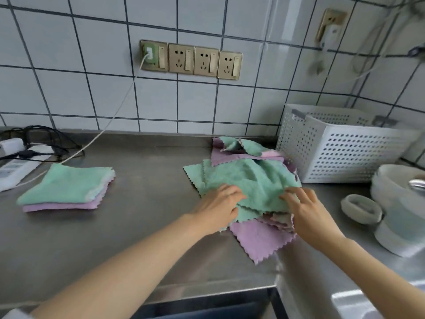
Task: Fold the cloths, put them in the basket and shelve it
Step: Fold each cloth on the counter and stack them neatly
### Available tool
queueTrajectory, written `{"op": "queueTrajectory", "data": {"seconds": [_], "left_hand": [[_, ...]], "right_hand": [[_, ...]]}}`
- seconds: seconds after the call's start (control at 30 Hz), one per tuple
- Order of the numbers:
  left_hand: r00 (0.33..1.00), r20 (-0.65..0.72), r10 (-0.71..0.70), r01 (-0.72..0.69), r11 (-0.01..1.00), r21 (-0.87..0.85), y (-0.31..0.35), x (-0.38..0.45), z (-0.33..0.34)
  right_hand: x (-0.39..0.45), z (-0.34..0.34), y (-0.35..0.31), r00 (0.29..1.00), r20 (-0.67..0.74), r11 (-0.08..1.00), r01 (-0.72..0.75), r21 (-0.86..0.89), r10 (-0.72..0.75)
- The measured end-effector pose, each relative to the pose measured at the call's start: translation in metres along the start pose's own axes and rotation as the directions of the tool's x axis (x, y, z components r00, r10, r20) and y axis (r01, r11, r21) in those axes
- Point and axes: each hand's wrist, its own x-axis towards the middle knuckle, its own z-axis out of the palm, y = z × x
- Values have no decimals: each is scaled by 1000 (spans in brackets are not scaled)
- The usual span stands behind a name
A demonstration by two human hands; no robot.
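Worktop (142,217): steel, carrying all the task's things.
Left hand (219,207): fingers curled onto the green top cloth (253,183); a firm grip cannot be told.
Right hand (309,209): fingers spread, touching the same cloth's near right edge.
Unfolded heap (259,236): directly under both hands.
Folded stack (66,188): well apart, nearer the left hand.
Basket (345,155): just beyond the heap, nearer the right hand.

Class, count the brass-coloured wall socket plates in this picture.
5: four in a row on the tiled wall, one apart at upper right. None looks hidden.
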Motion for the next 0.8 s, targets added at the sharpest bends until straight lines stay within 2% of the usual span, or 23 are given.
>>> {"op": "queueTrajectory", "data": {"seconds": [0.13, 0.3, 0.4, 0.5, 0.6, 0.67, 0.73, 0.8], "left_hand": [[999, 46, 3, -5, 999, 46, 8, 11, 14], [995, -65, -73, 71, 997, -24, 2, 19, 8], [977, -73, -200, 194, 978, -72, 1, 27, 5], [909, -267, -321, 300, 947, -117, -1, 36, -1], [855, -377, -356, 309, 934, -180, -11, 39, -18], [800, -475, -367, 270, 927, -261, -15, 38, -39], [698, -616, -366, 184, 922, -339, -14, 38, -66], [639, -672, -376, 92, 904, -418, -10, 37, -94]], "right_hand": [[4, -1, 11, 998, -56, 999, 12, 44, -9], [30, -46, 17, 994, -107, 972, 44, 230, -20], [45, -83, 9, 945, -326, 946, 95, 311, 12], [58, -112, -2, 873, -471, 883, 119, 453, 125], [59, -125, -5, 855, -465, 770, 131, 624, 231], [57, -133, -6, 783, -543, 759, 146, 634, 303], [55, -143, -10, 678, -642, 763, 184, 619, 358], [55, -151, -16, 644, -664, 743, 216, 634, 380]]}}
